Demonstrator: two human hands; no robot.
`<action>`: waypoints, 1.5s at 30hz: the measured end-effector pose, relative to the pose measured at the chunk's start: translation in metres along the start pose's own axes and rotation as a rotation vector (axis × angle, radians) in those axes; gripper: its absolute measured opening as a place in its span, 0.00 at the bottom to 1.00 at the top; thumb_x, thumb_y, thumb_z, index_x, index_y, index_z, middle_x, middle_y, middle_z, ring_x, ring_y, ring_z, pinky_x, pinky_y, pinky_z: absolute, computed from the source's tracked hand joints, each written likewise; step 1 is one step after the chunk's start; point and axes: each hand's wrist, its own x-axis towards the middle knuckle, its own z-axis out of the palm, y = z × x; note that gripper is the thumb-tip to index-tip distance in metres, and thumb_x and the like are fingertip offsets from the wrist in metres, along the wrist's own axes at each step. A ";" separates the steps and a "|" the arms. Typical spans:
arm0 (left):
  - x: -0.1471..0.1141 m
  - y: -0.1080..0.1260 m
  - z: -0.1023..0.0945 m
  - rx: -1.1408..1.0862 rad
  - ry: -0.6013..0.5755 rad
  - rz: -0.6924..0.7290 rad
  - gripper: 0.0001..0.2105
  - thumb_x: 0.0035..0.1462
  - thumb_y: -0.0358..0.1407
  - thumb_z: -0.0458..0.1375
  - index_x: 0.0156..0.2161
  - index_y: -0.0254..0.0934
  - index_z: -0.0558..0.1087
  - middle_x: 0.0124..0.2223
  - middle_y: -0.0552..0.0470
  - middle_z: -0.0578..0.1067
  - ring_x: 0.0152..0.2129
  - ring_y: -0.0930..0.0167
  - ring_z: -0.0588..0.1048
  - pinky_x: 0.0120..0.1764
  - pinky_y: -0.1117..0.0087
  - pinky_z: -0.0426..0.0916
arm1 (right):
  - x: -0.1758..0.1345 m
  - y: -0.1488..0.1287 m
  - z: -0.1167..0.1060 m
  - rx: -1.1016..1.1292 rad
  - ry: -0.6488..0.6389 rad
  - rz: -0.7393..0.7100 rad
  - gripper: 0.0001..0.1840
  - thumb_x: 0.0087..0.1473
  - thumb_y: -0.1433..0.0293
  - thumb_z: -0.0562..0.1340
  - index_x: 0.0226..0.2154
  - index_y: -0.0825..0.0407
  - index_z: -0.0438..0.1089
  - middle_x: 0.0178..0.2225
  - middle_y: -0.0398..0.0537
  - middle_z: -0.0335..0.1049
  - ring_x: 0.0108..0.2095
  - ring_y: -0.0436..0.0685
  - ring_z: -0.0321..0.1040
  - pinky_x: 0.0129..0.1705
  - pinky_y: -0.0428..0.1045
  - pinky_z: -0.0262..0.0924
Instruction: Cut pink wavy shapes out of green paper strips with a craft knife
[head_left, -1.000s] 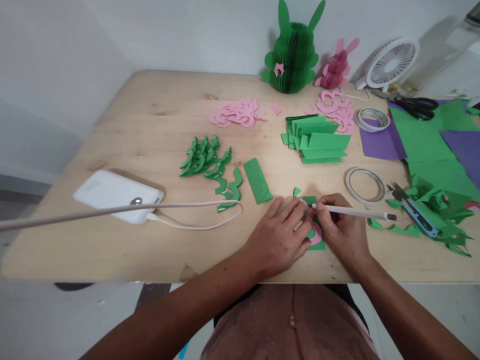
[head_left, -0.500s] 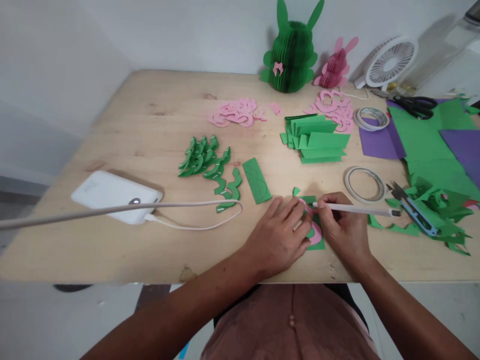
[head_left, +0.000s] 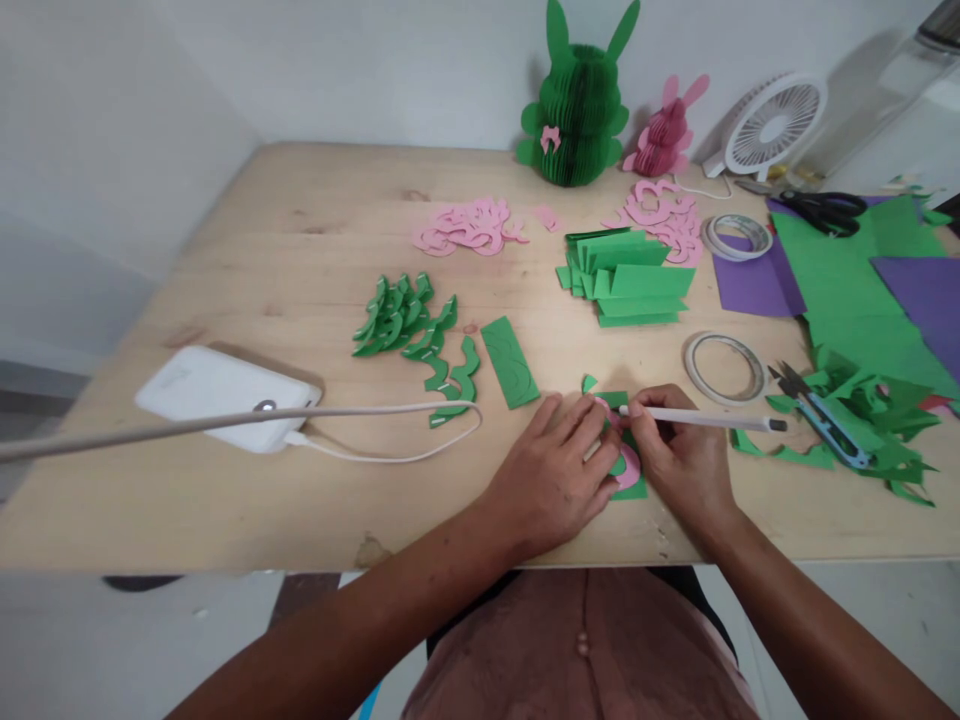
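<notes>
My left hand (head_left: 559,470) lies with its fingers stretched out over a pink curved paper cutout (head_left: 630,465), pressing it onto a green paper rectangle (head_left: 636,490). The fingers hide much of both. A slim white pen (head_left: 701,416) is pinched in my right hand (head_left: 686,460), its tip against the upper edge of the pink cutout. Left of my left hand is another green rectangle (head_left: 510,362) with curved lines drawn on it. A small green scrap (head_left: 589,383) sits just above my fingers.
Stapled green wavy pieces (head_left: 397,315) and a white power bank (head_left: 229,398) with its cable are on the left. Folded green strips (head_left: 634,280) and pink cutouts (head_left: 469,225) lie farther back. At right are a tape roll (head_left: 725,368), thread snips (head_left: 821,415) and green scraps (head_left: 892,420).
The pen has moved slightly left, its tip still by the pink cutout. My left hand keeps its place on the paper. The whole view has shifted a little.
</notes>
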 end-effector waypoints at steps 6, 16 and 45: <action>0.000 0.000 0.000 0.004 0.002 -0.002 0.20 0.67 0.42 0.50 0.55 0.30 0.68 0.60 0.36 0.68 0.58 0.55 0.65 0.60 0.48 0.57 | 0.000 -0.001 0.000 -0.011 0.009 -0.011 0.06 0.58 0.69 0.59 0.30 0.52 0.67 0.20 0.38 0.69 0.18 0.47 0.63 0.21 0.42 0.56; 0.000 0.000 0.000 0.001 0.010 0.001 0.19 0.66 0.42 0.50 0.54 0.30 0.68 0.59 0.36 0.68 0.58 0.56 0.66 0.60 0.48 0.57 | 0.001 -0.001 -0.001 -0.042 0.015 -0.038 0.07 0.58 0.69 0.59 0.29 0.52 0.67 0.19 0.38 0.67 0.18 0.46 0.61 0.21 0.42 0.54; 0.001 0.000 -0.002 -0.015 -0.002 -0.006 0.19 0.66 0.42 0.50 0.54 0.30 0.68 0.59 0.37 0.68 0.58 0.56 0.65 0.60 0.49 0.58 | -0.001 -0.002 -0.002 -0.081 0.019 -0.007 0.09 0.58 0.66 0.58 0.28 0.51 0.67 0.20 0.40 0.67 0.18 0.47 0.61 0.21 0.44 0.54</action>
